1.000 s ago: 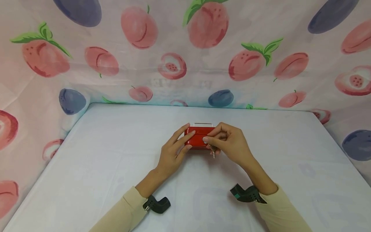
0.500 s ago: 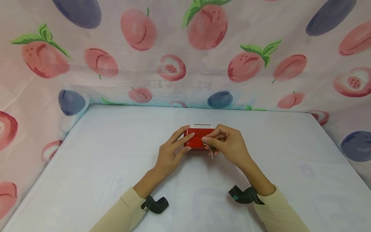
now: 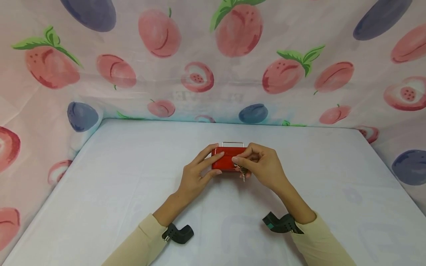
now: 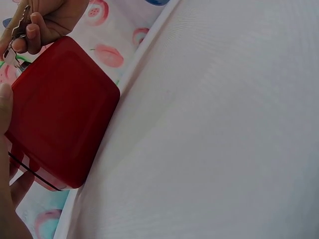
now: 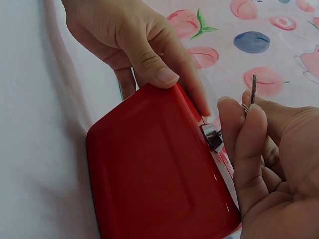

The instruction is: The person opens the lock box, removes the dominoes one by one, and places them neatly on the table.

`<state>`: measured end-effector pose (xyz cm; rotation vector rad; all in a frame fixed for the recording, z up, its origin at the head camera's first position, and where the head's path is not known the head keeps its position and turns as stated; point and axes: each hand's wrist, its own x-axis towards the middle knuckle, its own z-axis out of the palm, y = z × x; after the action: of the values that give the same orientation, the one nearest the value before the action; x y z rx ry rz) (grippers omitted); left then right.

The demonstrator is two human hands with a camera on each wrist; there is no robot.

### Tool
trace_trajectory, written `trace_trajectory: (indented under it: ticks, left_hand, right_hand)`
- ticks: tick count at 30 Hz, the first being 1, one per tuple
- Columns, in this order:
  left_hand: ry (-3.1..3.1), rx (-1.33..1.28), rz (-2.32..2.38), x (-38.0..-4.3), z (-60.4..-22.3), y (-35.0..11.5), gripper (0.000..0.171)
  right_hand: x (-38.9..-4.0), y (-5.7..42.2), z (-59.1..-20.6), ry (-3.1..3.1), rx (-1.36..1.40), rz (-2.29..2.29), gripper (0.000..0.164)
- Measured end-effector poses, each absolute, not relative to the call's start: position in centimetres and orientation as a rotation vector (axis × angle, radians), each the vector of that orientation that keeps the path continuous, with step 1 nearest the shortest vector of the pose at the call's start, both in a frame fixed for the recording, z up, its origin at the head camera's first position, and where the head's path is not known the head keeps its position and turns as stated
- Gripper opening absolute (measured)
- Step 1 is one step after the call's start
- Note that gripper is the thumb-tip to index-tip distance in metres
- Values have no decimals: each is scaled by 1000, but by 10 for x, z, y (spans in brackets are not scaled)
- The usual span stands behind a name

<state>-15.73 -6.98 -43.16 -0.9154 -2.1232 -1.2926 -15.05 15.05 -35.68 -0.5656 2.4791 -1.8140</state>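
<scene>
While the left hand point(image 3: 194, 177) grips the red box point(image 3: 227, 163) just beyond its palm, thumb and spread fingers on different faces, the right hand point(image 3: 266, 166), fingers curled in, holds a ringed key point(image 4: 21, 28) beside the metal lock point(image 5: 213, 138), the box at its fingertips.

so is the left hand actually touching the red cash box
Touching. The right wrist view shows it: the left hand rests its thumb on the edge of the red cash box, with no gap between.
</scene>
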Motion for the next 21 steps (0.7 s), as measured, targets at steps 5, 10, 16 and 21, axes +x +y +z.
trace_trajectory:
  ticks: [5,10,16,21]
  left_hand:
    - [-2130,-903,-1290,-157,-431,-70,47]
    - [-2131,-898,-1290,-156,-430,-70,47]
    - [-2138,-894,-1299,-155,-427,-70,51]
    - [-2153,-887,-1311,-154,-427,-69,52]
  right_hand:
    - [-150,151,-357,2467,-574,-1818,16]
    - [-151,150,-358,2469,-584,-1816,16]
    - [-150,150,-357,2468,-591,-1815,15]
    - [-151,150,-357,2466,-596,-1810,14]
